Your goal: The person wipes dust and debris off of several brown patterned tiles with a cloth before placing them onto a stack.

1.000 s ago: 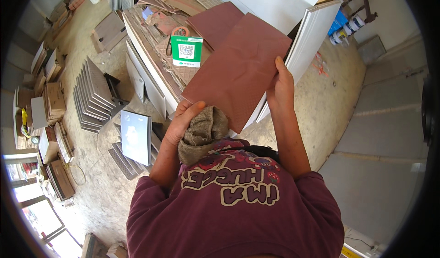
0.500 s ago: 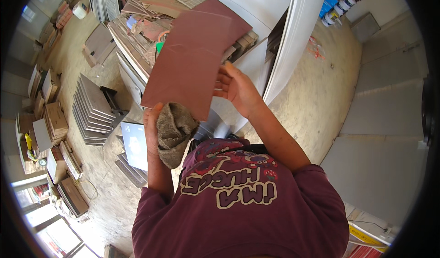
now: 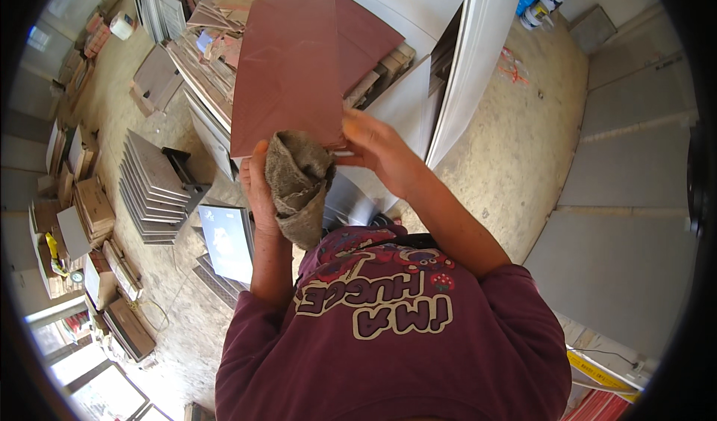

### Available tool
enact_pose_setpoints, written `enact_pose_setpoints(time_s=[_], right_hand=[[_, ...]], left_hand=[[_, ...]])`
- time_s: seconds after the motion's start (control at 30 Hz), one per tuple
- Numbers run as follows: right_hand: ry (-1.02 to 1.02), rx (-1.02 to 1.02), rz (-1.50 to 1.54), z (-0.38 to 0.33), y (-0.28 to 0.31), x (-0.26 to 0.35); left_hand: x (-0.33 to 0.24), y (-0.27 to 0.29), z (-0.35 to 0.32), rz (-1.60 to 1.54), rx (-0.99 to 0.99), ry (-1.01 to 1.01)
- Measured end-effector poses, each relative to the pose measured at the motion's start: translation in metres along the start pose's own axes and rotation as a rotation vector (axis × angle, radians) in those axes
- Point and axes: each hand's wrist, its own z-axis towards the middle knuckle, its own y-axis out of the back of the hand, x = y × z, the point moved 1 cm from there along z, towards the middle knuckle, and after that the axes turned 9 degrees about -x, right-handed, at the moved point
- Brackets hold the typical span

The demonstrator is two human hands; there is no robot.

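Just beyond the fingers: one tile (image 3: 287,70), near edge partly covered by a bunched grey-brown rag (image 3: 300,186); flat, reddish-brown, faint pale marks. Left hand (image 3: 258,189): thumb gripping near-left corner, remaining fingers mostly hidden. Right hand (image 3: 385,152): fingers curled at near-right corner, whether gripping cannot be told. Farther off: second tile (image 3: 367,36), partly covered.
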Motion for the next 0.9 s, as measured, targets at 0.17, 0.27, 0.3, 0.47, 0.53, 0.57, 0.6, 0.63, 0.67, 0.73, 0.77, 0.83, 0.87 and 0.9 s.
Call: enact_pose_setpoints(time_s=[0.17,0.27,0.3,0.47,0.53,0.57,0.6,0.63,0.67,0.73,0.77,0.83,0.87,0.9], right_hand=[[0.197,-0.006,-0.406,-0.02,-0.014,-0.014],[0.342,-0.042,-0.416,-0.019,-0.014,-0.021],[0.381,-0.056,-0.418,-0.018,-0.014,-0.021],[0.306,-0.072,-0.259,-0.027,-0.005,-0.022],[0.228,-0.052,-0.101,-0.033,0.009,-0.026],[0.21,-0.081,-0.033,-0.036,0.02,-0.028],[0.189,-0.108,0.035,-0.039,0.034,-0.031],[0.164,-0.136,0.104,-0.044,0.043,-0.031],[0.176,-0.109,0.163,-0.046,0.05,-0.025],[0.212,-0.08,0.325,-0.044,0.055,-0.01],[0.175,-0.09,0.295,-0.041,0.058,-0.006],[0.207,-0.149,0.223,-0.035,0.054,0.0],[0.165,-0.169,0.197,-0.035,0.054,0.001],[0.121,-0.184,0.167,-0.035,0.054,0.002]], left_hand=[[0.0,-0.036,-0.008,-0.061,0.039,-0.135],[0.004,-0.036,-0.008,-0.111,0.055,-0.059],[0.005,-0.037,-0.005,-0.117,0.049,-0.034],[-0.003,-0.045,-0.007,-0.119,0.077,-0.07],[-0.003,-0.054,-0.005,-0.178,0.047,-0.172],[-0.004,-0.054,-0.003,-0.175,0.057,-0.18],[-0.005,-0.052,-0.002,-0.172,0.065,-0.189],[-0.005,-0.048,-0.002,-0.167,0.07,-0.196],[-0.006,-0.045,-0.001,-0.153,0.089,-0.197],[-0.006,-0.039,-0.002,-0.124,0.133,-0.194],[-0.003,-0.036,-0.003,-0.12,0.164,-0.182],[0.003,-0.031,-0.004,-0.111,0.23,-0.162],[0.005,-0.031,-0.006,-0.131,0.253,-0.13],[0.009,-0.032,-0.009,-0.155,0.272,-0.102]])
